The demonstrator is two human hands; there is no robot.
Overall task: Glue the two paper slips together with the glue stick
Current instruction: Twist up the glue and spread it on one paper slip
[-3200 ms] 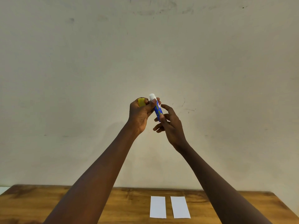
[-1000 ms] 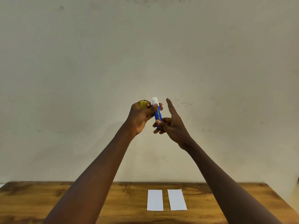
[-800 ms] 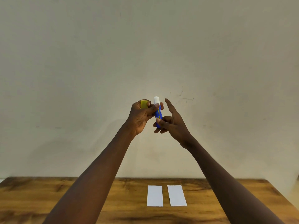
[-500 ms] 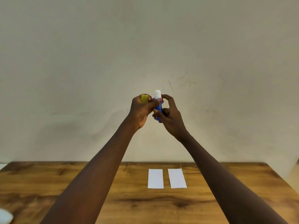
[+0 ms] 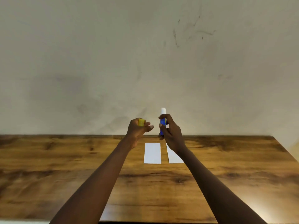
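Left hand [image 5: 137, 129] withdrawn, gripping cap [image 5: 141, 122]; right hand [image 5: 172, 132] holds glue stick [image 5: 163, 112].

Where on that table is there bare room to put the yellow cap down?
Bare table runs from the left paper slip to its left edge, and from the right paper slip to its right edge. Crowded middle: slips side by side, left hand and right hand raised there.

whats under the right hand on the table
The right paper slip lies on the wooden table below the right hand, which holds the glue stick. Its far right part is hidden by the forearm.
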